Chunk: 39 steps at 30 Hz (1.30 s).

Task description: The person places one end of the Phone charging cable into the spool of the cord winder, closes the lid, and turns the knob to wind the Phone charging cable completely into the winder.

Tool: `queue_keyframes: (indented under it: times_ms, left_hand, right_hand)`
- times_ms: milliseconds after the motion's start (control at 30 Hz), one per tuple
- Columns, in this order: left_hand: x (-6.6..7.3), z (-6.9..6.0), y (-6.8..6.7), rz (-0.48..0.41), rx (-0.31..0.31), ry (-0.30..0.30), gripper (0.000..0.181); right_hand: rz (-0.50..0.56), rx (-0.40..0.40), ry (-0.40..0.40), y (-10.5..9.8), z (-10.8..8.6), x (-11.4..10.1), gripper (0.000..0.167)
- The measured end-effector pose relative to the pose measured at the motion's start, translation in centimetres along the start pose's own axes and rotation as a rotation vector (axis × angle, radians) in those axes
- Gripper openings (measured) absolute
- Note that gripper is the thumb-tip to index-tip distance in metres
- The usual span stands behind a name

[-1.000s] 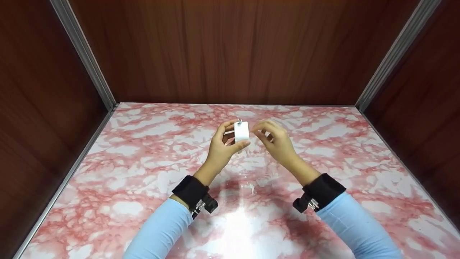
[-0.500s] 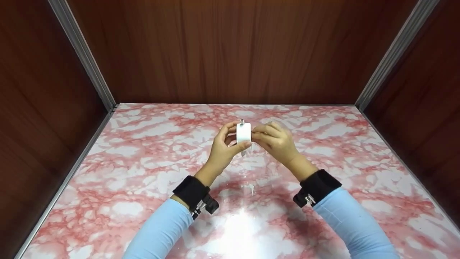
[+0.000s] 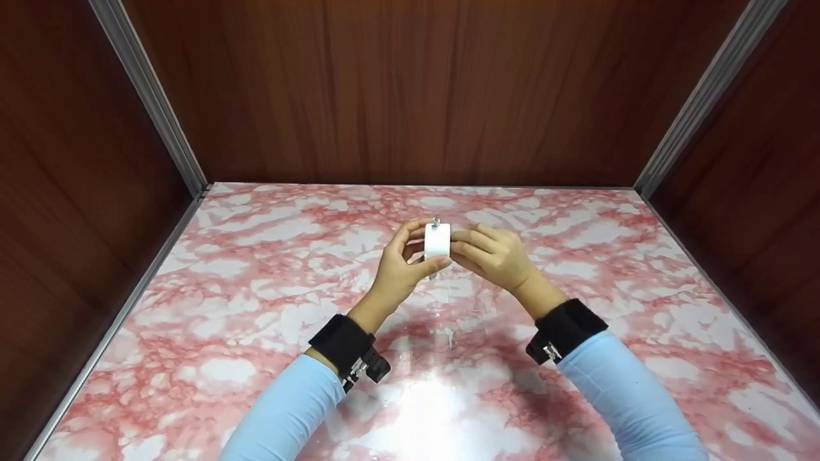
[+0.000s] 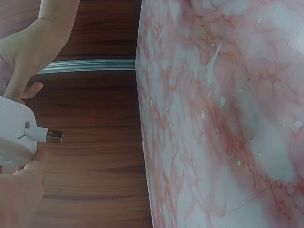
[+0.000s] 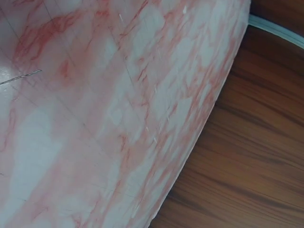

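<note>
My left hand holds a small white box-shaped device above the table, thumb at its near end and fingers behind its left side. A metal-tipped plug stands out from the far end. The left wrist view shows the device with a USB plug sticking out, the left hand below and the right hand above. My right hand has its fingers bent and gripping at the device's right side; the exact part under its fingertips is hidden. Neither hand shows in the right wrist view.
A pink-and-white marbled table lies under both hands. Dark wood panels enclose it at the back and sides, with metal corner posts. A thin twisted strand shows in the right wrist view.
The right hand has come from just beside the device to contact with its right side. The left hand has brought the device slightly right and nearer, turning it a little.
</note>
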<state>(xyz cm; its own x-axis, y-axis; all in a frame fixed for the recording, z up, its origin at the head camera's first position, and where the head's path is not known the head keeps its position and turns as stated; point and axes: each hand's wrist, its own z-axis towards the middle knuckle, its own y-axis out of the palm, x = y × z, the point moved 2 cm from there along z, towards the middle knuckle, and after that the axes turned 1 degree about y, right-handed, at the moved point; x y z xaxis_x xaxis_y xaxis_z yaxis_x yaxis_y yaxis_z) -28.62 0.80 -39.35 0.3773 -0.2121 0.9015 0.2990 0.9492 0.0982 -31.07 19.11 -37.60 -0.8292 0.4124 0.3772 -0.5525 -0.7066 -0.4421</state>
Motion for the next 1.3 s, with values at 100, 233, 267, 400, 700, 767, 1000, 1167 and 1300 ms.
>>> queue_keyframes:
  times_ms: [100, 233, 267, 400, 700, 767, 1000, 1167, 1300]
  left_hand:
    - [0.0, 0.0, -0.1, 0.015, -0.001, 0.010, 0.063]
    - [0.0, 0.0, -0.1, 0.019, 0.002, 0.006, 0.066]
    - [0.0, 0.0, -0.1, 0.016, 0.002, 0.001, 0.067]
    - [0.0, 0.0, -0.1, 0.006, -0.005, -0.016, 0.069]
    - [0.0, 0.0, -0.1, 0.052, 0.003, -0.035, 0.066]
    - [0.1, 0.1, -0.1, 0.051, 0.013, -0.042, 0.066]
    - [0.9, 0.6, -0.2, 0.033, 0.034, -0.027, 0.066]
    - [0.7, 0.5, -0.7, 0.030, 0.039, -0.037, 0.068]
    - [0.5, 0.2, -0.9, 0.065, 0.034, -0.051, 0.068]
  right_hand:
    - [0.008, -0.001, -0.004, 0.0, -0.1, 0.0, 0.012]
    - [0.035, -0.010, 0.021, 0.2, -0.1, -0.2, 0.013]
    - [0.042, -0.011, 0.030, 0.2, -0.1, -0.2, 0.013]
    - [0.053, -0.012, 0.057, 0.2, 0.0, -0.5, 0.013]
    - [0.064, -0.034, 0.119, 0.2, -0.3, -0.6, 0.013]
    - [0.085, -0.034, 0.143, 0.2, -0.5, -0.6, 0.012]
    - [0.088, 0.007, 0.278, -1.0, -1.9, 0.8, 0.016]
    - [-0.027, -0.163, 0.493, -1.8, -3.2, 2.8, 0.018]
    - [-0.055, -0.438, 0.730, -2.0, -4.7, 3.9, 0.014]
